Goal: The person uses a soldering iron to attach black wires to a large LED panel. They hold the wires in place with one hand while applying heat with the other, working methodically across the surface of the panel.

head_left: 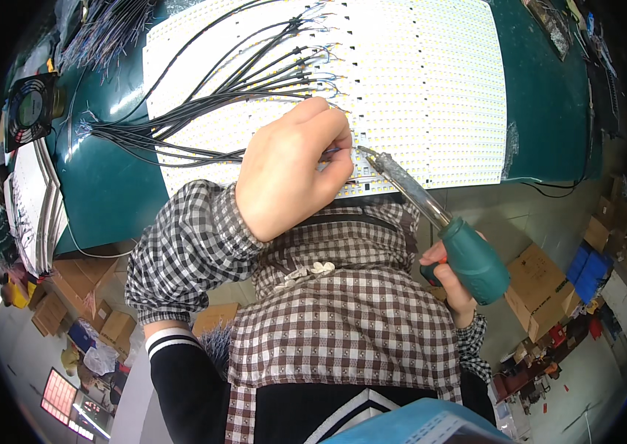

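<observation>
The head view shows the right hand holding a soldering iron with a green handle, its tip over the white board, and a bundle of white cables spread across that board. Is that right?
Not quite: the cables are black, as the head view shows. The right hand does hold the green-handled soldering iron, tip over the white board.

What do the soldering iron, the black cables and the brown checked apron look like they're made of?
Soldering iron: the green handle looks like moulded plastic, smooth with a soft sheen; the greyish shaft is probably metal, given its stained, partly shiny surface. Black cables: likely rubber or plastic sheathing, bending in smooth curves. Brown checked apron: matte cloth, judging by its folds; the fibre I can't tell.
</observation>
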Demonstrator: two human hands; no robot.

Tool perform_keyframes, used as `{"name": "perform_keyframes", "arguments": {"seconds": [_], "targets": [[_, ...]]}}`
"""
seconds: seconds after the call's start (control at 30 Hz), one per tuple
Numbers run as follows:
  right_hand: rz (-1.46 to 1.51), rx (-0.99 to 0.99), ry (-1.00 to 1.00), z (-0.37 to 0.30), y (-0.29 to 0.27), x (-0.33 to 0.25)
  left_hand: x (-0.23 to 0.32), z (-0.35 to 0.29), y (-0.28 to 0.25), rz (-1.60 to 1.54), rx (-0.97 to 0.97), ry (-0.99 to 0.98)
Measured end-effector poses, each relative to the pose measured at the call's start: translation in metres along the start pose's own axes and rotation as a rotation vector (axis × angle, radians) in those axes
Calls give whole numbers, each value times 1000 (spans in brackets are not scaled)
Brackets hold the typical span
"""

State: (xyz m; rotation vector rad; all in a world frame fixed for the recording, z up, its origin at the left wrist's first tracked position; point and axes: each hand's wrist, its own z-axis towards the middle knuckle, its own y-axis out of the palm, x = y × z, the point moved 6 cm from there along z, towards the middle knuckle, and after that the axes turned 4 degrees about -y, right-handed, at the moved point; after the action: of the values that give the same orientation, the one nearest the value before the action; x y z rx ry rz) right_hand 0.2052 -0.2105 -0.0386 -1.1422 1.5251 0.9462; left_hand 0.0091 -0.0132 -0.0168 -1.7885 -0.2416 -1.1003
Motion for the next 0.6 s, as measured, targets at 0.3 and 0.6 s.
{"name": "perform_keyframes", "arguments": {"seconds": [0.3,0.6], "targets": [[-60,-18,-22,4,1,0,-1,2,0,0,-12,-15],[-69,-22,2,2,1,1,1,1,0,5,-19,-20]]}}
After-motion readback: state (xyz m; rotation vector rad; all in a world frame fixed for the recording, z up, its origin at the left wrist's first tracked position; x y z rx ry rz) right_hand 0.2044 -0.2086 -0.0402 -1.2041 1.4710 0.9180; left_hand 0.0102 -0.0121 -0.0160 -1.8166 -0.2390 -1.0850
